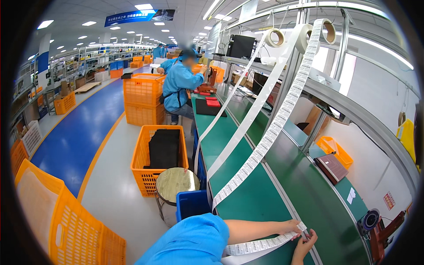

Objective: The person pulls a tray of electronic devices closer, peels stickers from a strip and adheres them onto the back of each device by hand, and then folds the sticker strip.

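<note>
Key relation: the label strip (261, 245) runs lower left to upper right over the green worktop (247, 192), its end up between the two hands near the metal rail (282, 194). Left hand (289, 227) is nearer the run: it has the strip pinched close to the end, fingertips together. Strip's long axis goes back from there toward the body, roughly along the left forearm and just below it in view. Right hand (305, 243) sits right of and below that end, fingers curled, thumb and fingertips next to it; too small to tell if it grips the strip or something else, so its grip is a can't-tell. As I read it, any move at the end depends on the right hand coming in across from the left, with the run trailing left and down. Second printed strip (282, 117) hangs on a slant to the worktop's left edge, well apart from the hands. Sleeve covers the gap, so can't confirm it's one continuous piece.
</note>
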`<move>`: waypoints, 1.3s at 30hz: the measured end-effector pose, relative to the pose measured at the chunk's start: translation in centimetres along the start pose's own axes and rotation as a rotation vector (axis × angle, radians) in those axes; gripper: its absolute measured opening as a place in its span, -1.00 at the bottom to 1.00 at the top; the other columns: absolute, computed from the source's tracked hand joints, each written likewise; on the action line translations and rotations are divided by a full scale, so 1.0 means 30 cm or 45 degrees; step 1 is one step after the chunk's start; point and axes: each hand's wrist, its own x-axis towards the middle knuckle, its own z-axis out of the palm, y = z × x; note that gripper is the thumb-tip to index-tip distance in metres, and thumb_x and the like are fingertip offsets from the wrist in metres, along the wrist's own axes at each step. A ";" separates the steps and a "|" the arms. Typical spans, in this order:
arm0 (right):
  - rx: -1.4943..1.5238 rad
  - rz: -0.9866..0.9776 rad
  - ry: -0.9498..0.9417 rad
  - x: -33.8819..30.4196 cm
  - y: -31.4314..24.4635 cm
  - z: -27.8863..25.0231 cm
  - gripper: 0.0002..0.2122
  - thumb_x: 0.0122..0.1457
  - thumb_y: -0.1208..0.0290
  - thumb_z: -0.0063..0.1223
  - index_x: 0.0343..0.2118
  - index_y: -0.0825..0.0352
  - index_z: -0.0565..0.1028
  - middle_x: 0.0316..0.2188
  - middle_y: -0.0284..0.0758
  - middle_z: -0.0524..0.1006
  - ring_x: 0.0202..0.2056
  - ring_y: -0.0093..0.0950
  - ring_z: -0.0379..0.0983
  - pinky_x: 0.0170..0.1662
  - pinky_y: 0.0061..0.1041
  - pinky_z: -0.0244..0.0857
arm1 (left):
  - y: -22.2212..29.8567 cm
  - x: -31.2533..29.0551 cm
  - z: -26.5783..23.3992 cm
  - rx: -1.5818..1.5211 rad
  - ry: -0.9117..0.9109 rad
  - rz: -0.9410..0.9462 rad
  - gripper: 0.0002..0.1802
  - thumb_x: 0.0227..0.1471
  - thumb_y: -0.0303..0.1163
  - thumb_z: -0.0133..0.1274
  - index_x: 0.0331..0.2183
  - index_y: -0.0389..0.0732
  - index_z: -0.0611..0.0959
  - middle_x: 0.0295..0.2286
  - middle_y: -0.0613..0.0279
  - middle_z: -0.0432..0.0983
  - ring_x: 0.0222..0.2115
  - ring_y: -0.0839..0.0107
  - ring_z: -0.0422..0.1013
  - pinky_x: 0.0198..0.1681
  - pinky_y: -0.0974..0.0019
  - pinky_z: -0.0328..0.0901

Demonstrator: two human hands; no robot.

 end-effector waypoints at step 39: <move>0.095 -0.368 -0.016 -0.040 -0.158 -0.016 -0.60 -0.23 0.73 -0.22 -0.20 0.44 0.25 -0.36 -0.26 0.23 -0.37 -0.48 0.19 -0.20 -0.53 0.10 | 0.050 -0.045 0.025 0.254 -0.116 0.026 -0.69 -0.24 -0.52 0.09 -0.35 -0.33 0.40 -0.58 0.27 0.35 -0.71 0.58 0.28 -0.71 0.55 0.19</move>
